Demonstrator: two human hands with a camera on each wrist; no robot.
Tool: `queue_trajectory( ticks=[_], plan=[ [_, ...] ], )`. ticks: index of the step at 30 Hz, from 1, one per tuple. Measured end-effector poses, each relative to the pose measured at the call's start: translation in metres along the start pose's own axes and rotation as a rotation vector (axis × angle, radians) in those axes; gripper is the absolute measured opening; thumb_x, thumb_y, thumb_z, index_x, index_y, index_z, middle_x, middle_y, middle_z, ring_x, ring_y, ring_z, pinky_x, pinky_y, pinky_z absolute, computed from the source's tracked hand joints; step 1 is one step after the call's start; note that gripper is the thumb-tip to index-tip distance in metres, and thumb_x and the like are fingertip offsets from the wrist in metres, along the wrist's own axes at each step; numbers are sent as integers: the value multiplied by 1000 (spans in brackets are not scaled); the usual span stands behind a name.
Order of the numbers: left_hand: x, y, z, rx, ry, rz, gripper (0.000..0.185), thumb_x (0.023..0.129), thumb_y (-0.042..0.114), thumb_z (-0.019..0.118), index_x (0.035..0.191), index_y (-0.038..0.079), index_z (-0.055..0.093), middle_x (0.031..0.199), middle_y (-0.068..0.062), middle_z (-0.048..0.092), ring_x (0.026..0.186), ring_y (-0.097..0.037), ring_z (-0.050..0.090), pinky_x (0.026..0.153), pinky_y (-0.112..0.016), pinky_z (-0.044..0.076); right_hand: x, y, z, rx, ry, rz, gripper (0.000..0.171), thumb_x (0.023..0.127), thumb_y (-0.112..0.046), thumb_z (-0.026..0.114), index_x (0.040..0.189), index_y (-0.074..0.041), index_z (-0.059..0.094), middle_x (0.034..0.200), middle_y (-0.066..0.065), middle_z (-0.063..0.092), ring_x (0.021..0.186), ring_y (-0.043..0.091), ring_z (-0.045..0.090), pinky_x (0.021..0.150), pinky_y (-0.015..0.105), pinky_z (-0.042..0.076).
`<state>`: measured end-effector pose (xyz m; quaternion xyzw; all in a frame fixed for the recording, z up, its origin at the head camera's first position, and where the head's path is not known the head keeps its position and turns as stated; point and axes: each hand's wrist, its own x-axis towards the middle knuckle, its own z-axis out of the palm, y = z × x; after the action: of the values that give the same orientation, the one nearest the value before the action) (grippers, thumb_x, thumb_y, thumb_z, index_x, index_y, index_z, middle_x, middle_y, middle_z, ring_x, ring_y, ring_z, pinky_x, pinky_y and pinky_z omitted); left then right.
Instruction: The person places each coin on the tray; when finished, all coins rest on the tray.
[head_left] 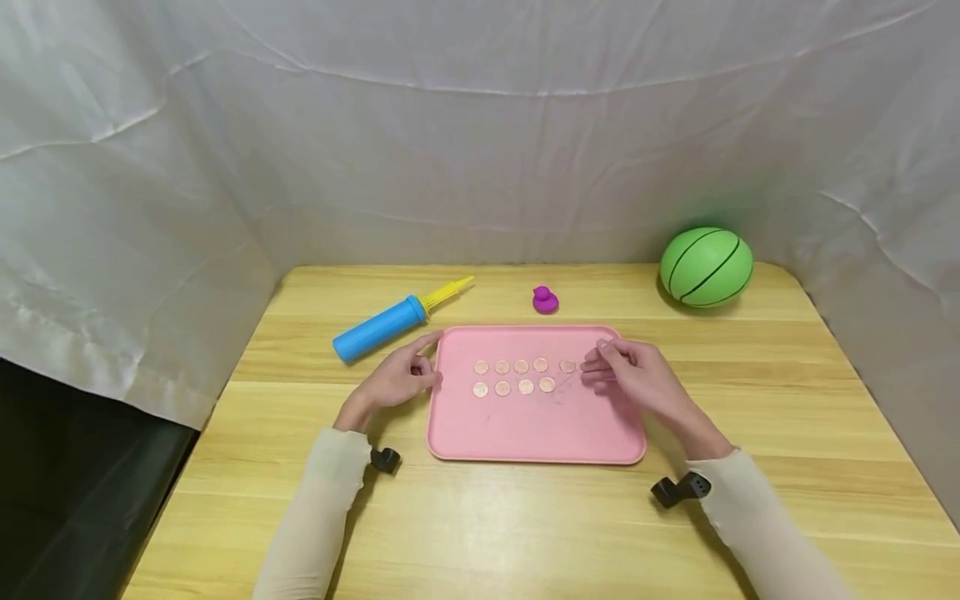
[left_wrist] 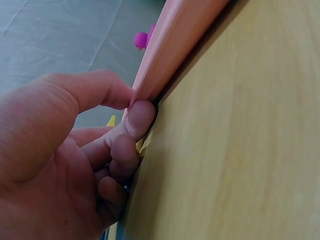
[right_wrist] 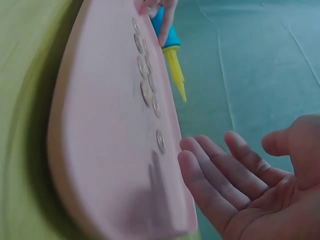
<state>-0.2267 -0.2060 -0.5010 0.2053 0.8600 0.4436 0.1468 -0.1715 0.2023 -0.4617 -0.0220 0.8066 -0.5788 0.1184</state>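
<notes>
On the pink tray (head_left: 517, 437) lie several copper-coloured coins (head_left: 521, 367) in two rows, the rightmost one (head_left: 567, 366) set apart by a wider gap. My left hand (head_left: 397, 379) is at the tray's left side. Its thumb (left_wrist: 107, 90) and a curled fingertip pinch the tray rim (left_wrist: 165, 55), and its other fingers fold in close to the tabletop. Over the tray's right part hovers my right hand (head_left: 633, 375), palm turned inward. In the right wrist view its fingers (right_wrist: 215, 170) are loosely extended with nothing held, close to the rightmost coin (right_wrist: 160, 141).
A blue pump (head_left: 380, 328) with a yellow nozzle lies behind my left hand. Beyond the tray sits a small purple rubber duck (head_left: 545, 300). A green ball (head_left: 707, 267) with black lines rests at the table's back right corner. Pale curtains (head_left: 480, 150) surround the wooden table (head_left: 510, 533).
</notes>
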Motion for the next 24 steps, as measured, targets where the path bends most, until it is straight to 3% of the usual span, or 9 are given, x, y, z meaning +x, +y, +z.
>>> queue_trajectory(
  ticks=[7,11,16,24],
  plan=[
    [-1,0,1,-6,2,-4,78,103,3,70,171,3,32,81,-10,67,72,-18,54,70,-24,43,-21,11,-27,-42,6,-52,42,119,-20,44,133,13,65,126,33,75,105,20,82,92,34,66],
    [0,0,1,-12,4,-8,78,103,4,70,171,4,32,81,-10,66,73,-18,54,70,-24,43,-32,20,-46,-192,5,-106,40,118,-22,47,133,6,71,126,25,78,104,11,79,91,28,64],
    [-1,1,1,-20,1,-2,78,103,3,70,171,2,32,81,-11,67,73,-18,55,71,-24,44,-45,31,-68,-399,20,-167,31,113,-26,61,133,-7,76,125,13,81,96,6,72,80,24,59],
    [-2,2,1,-17,2,-22,78,103,4,70,171,5,33,82,-8,67,74,-18,54,71,-24,44,-68,54,-91,-457,-42,-227,34,100,-11,79,131,1,76,110,8,82,92,-3,70,74,23,59]
  ],
)
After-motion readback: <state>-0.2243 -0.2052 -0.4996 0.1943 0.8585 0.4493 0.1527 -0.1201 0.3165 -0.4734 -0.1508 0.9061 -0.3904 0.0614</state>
